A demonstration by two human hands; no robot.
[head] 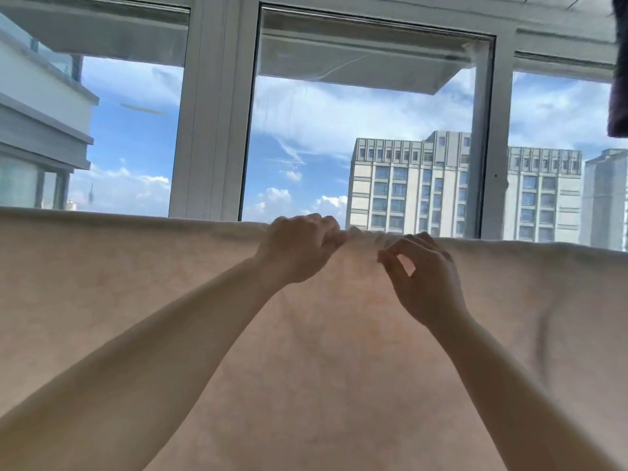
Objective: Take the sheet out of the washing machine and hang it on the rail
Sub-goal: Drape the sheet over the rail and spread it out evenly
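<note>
A cream sheet [136,283] hangs across the whole width of the view, its top fold running from left to right at about mid height. The rail under that fold is hidden by the cloth. My left hand [299,248] grips the top fold near the middle, fingers curled over it. My right hand [424,270] is just to its right, thumb and forefinger pinched together in front of the sheet below the fold; I cannot tell if any cloth is between them. A small bunch of wrinkled cloth sits on the fold between the two hands.
Behind the sheet stands a big window with white frames [210,113]; sky and buildings show through it. A dark cloth [619,79] hangs at the upper right edge. The washing machine is out of view.
</note>
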